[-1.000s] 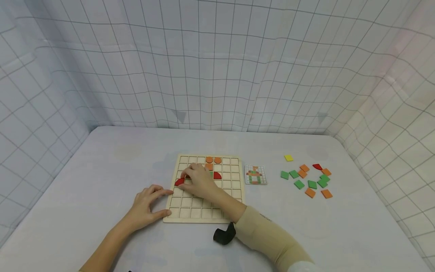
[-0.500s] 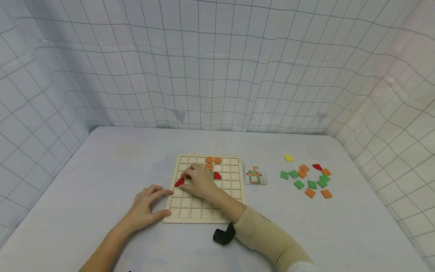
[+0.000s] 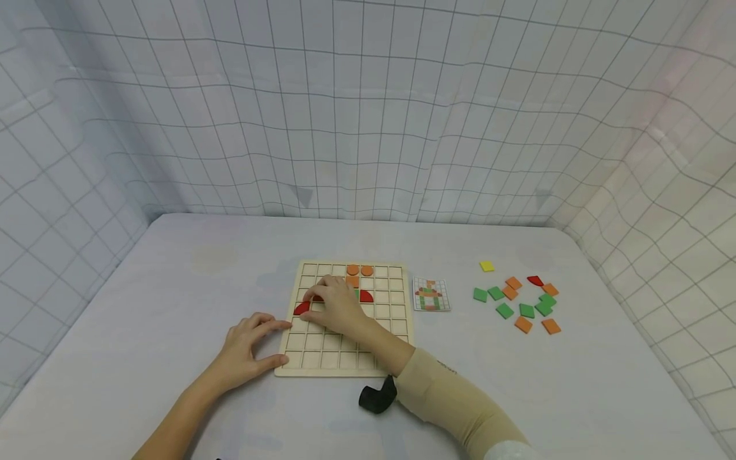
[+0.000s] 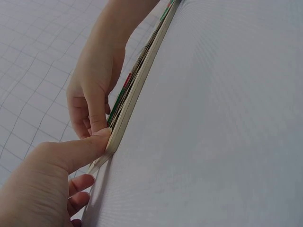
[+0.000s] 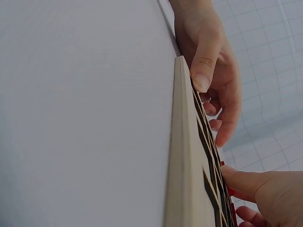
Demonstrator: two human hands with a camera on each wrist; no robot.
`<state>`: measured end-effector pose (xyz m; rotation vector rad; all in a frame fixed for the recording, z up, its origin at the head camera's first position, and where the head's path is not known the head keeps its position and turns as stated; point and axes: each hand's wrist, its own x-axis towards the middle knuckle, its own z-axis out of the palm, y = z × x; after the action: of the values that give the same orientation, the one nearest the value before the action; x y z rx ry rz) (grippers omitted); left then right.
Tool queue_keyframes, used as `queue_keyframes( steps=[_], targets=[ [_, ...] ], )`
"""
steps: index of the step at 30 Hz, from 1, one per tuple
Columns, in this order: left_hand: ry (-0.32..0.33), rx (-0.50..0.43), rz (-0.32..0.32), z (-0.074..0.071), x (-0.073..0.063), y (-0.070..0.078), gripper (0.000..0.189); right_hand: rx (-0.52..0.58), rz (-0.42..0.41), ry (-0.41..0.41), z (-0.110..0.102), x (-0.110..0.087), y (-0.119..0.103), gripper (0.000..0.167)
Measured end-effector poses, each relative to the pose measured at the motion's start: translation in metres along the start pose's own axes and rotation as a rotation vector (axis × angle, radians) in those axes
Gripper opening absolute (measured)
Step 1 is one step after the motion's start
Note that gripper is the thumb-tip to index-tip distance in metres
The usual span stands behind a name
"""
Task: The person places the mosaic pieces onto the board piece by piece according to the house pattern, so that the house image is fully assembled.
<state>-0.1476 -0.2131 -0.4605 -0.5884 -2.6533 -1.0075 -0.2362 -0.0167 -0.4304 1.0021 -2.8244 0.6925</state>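
A wooden grid board (image 3: 321, 359) lies on the table. My right hand (image 3: 340, 310) reaches over its left part, fingers and thumb curled about a red quarter-circle tile (image 3: 301, 308) at the left edge of the grid. In the right wrist view the thumb (image 5: 236, 179) presses at a red tile. Another red piece is partly hidden under the fingers. My left hand (image 3: 246, 351) rests at the board's left side, thumb and index finger spread along the edge. Orange round tiles (image 3: 360, 270), an orange square tile (image 3: 352, 281) and a red quarter-circle tile (image 3: 366, 296) sit on the grid.
A small pattern card (image 3: 431, 294) lies right of the board. Farther right are scattered green tiles (image 3: 505, 311), orange tiles (image 3: 523, 324), a yellow tile (image 3: 487, 266) and a red tile (image 3: 535, 280). A black wrist mount (image 3: 377, 396) shows near the right sleeve. Gridded cloth surrounds the table.
The whole head view has shifted slightly. Both hands and the tiles keep the same places on and around the board.
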Motion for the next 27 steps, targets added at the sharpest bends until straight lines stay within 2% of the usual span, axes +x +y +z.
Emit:
queue_keyframes(
  steps=[16,22,27],
  targets=[
    [0.0,-0.002,-0.005,-0.001,0.001,-0.002,0.048,0.012,-0.013,0.006,0.001,0.002,0.002,0.026],
    [0.005,0.001,0.006,0.0,0.0,-0.002,0.048,0.166,0.027,-0.031,-0.013,0.001,0.005,0.028],
    [0.013,-0.001,0.014,0.0,0.0,-0.001,0.048,0.284,0.049,0.024,-0.041,-0.006,0.022,0.029]
  ],
)
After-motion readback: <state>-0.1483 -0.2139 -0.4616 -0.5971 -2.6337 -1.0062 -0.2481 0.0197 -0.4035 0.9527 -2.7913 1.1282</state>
